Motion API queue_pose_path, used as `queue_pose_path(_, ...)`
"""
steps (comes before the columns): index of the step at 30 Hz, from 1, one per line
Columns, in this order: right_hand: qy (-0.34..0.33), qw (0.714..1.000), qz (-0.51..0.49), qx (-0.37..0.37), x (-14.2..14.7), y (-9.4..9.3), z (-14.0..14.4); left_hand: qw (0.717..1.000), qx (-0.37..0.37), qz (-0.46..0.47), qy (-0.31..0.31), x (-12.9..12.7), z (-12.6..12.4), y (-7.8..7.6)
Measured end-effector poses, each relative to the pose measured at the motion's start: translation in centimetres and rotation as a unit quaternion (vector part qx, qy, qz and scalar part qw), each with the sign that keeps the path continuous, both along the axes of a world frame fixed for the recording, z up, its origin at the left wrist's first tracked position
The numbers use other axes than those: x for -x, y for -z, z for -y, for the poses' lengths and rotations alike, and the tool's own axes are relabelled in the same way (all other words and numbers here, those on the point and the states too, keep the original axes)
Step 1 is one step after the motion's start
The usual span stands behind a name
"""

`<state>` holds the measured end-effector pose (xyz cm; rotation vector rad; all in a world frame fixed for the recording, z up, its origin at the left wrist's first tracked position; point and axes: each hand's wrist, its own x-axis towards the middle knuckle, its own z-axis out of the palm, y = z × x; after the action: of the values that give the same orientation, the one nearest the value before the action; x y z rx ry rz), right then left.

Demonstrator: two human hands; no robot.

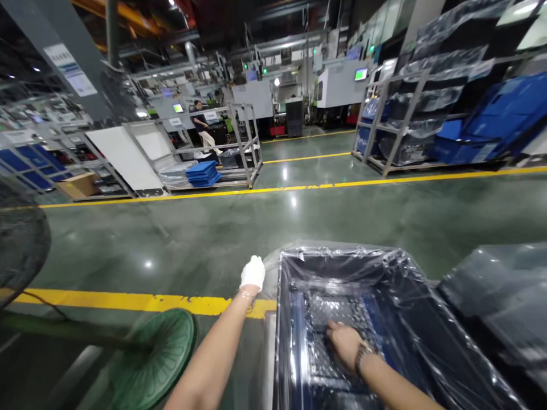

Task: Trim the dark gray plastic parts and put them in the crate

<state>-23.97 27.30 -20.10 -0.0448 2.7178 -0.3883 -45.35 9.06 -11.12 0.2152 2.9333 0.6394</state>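
Observation:
A blue crate (285, 319) lined with a clear plastic bag (342, 253) stands in front of me. My right hand (345, 343), bare with a watch on the wrist, reaches down inside it and rests on a grey patterned tray (337, 310) at the bottom. My left hand (253, 274) wears a white glove and is closed on the loose edge of the bag at the crate's far left corner, holding it outward.
A fan with a green round base (154, 359) stands at the lower left. A second bag-covered crate (496, 302) sits to the right. Yellow floor lines (128, 300) cross the green floor. Racks with blue crates (427, 114) line the far side; a person (200, 128) stands far off.

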Motion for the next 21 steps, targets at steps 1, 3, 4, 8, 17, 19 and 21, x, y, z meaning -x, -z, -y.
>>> queue_pose_path(1, -0.003, 1.0, 0.006, 0.002, -0.5, 1.0, 0.0, 1.0, -0.002, 0.025, -0.014, -0.5, -0.5, 1.0)
queue_pose_path(3, -0.009, 1.0, 0.017, 0.006, -1.2, 2.7, -0.4, 0.997, -0.017, 0.07, -0.035, -1.1, -1.9, 2.8)
queue_pose_path(4, -0.012, 1.0, 0.022, 0.007, -1.2, 3.3, -0.6, 0.995, -0.028, 0.089, -0.041, -1.2, -2.5, 3.4)
queue_pose_path(8, -0.028, 0.999, 0.036, 0.008, -0.8, 4.2, -1.3, 0.987, -0.082, 0.128, -0.051, -1.1, -3.8, 5.3)
queue_pose_path(17, 0.006, 0.999, -0.043, -0.013, -5.1, 0.9, -3.6, 0.971, -0.153, 0.165, -0.082, -2.5, -3.0, 8.0)
queue_pose_path(19, 0.04, 0.996, -0.077, -0.014, -6.0, -1.6, -4.5, 0.971, -0.156, 0.17, -0.064, -2.9, -2.7, 7.6)
queue_pose_path(21, 0.077, 0.989, -0.125, -0.012, -8.1, -5.2, -5.5, 0.972, -0.148, 0.178, -0.038, -3.4, -2.1, 7.0)
